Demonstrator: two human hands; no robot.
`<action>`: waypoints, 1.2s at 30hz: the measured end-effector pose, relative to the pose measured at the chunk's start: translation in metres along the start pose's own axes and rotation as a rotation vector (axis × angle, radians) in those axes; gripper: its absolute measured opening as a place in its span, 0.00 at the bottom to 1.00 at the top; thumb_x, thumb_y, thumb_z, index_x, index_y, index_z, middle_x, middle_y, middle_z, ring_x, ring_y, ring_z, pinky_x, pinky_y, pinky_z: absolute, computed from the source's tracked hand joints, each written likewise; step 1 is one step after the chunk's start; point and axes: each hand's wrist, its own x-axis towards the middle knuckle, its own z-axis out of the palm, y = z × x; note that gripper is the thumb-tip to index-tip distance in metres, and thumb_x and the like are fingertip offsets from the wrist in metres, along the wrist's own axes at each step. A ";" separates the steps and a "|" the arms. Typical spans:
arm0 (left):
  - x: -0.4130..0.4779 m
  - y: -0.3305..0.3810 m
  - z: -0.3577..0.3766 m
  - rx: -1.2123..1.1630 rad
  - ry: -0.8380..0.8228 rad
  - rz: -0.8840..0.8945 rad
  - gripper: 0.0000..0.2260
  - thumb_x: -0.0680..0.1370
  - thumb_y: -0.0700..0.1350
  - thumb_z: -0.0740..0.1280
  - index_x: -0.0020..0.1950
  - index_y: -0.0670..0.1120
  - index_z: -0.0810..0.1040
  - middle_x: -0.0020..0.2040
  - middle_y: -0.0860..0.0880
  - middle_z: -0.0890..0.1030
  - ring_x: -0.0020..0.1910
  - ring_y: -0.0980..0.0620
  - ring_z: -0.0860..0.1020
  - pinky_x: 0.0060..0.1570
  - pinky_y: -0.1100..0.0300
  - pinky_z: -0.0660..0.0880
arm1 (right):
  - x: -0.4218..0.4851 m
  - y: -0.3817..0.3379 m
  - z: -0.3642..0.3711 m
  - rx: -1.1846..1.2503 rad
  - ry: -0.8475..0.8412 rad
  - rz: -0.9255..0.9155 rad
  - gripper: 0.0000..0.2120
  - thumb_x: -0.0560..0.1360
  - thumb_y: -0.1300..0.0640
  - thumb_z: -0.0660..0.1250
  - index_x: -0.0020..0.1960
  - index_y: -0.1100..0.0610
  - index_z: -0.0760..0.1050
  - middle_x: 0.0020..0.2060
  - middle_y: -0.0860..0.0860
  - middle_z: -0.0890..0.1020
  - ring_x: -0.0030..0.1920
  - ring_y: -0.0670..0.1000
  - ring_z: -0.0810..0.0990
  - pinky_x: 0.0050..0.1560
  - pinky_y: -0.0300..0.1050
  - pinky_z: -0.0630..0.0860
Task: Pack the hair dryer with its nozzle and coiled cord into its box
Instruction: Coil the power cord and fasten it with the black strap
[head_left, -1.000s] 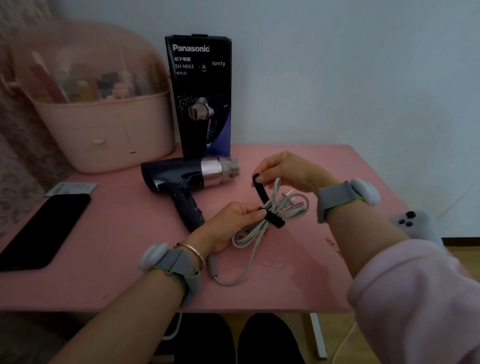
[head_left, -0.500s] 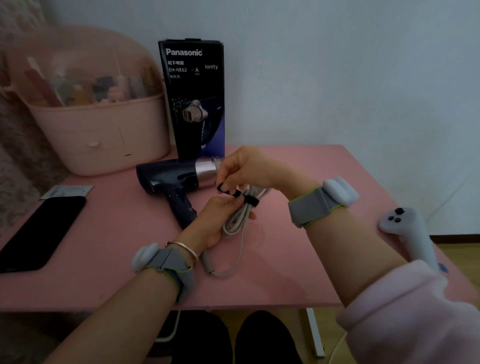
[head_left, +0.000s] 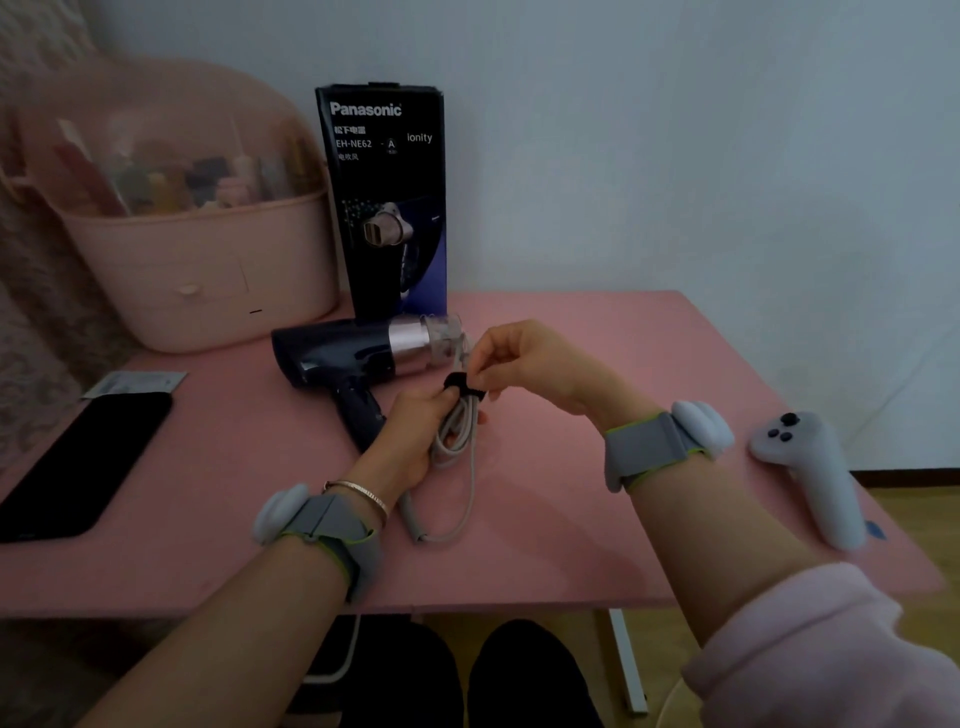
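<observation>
A dark blue hair dryer (head_left: 343, 353) with a pink-silver barrel lies on the pink table (head_left: 597, 519), its nozzle end (head_left: 441, 332) pointing right. Its tall black Panasonic box (head_left: 384, 202) stands upright behind it against the wall. My left hand (head_left: 415, 441) grips the bundled grey cord (head_left: 460, 431) just in front of the dryer's handle. My right hand (head_left: 519, 358) pinches the black strap (head_left: 460, 385) wrapped around the top of the bundle. A loose loop of cord trails toward the table's front edge.
A pink lidded basket (head_left: 208, 270) of toiletries stands at the back left. A black phone (head_left: 78, 462) and a small packet (head_left: 135, 383) lie at the left. A white controller (head_left: 810, 478) rests near the table's right edge.
The strap went from held up loose above the coil to wrapped tight around it. Both hands moved with the cord toward the dryer, and the coil is now drawn into a narrow bundle.
</observation>
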 end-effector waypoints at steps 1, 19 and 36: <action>-0.001 0.000 0.000 -0.020 0.006 0.000 0.10 0.80 0.38 0.57 0.52 0.34 0.76 0.27 0.45 0.81 0.23 0.56 0.79 0.22 0.67 0.74 | -0.001 0.001 -0.001 0.006 0.015 0.001 0.12 0.70 0.75 0.65 0.37 0.60 0.75 0.34 0.55 0.78 0.29 0.45 0.77 0.33 0.32 0.76; 0.006 -0.004 0.000 -0.004 0.106 0.019 0.10 0.78 0.36 0.60 0.36 0.42 0.70 0.28 0.43 0.79 0.20 0.57 0.78 0.21 0.68 0.72 | 0.002 0.007 -0.003 0.200 0.227 0.080 0.14 0.69 0.78 0.61 0.43 0.62 0.76 0.31 0.55 0.73 0.25 0.45 0.72 0.26 0.34 0.70; 0.005 -0.001 -0.003 -0.196 0.105 0.077 0.08 0.78 0.36 0.58 0.40 0.41 0.68 0.23 0.49 0.81 0.22 0.56 0.78 0.21 0.66 0.74 | -0.011 0.047 -0.007 0.399 0.085 0.146 0.14 0.70 0.78 0.61 0.41 0.60 0.71 0.30 0.56 0.78 0.26 0.45 0.78 0.28 0.35 0.74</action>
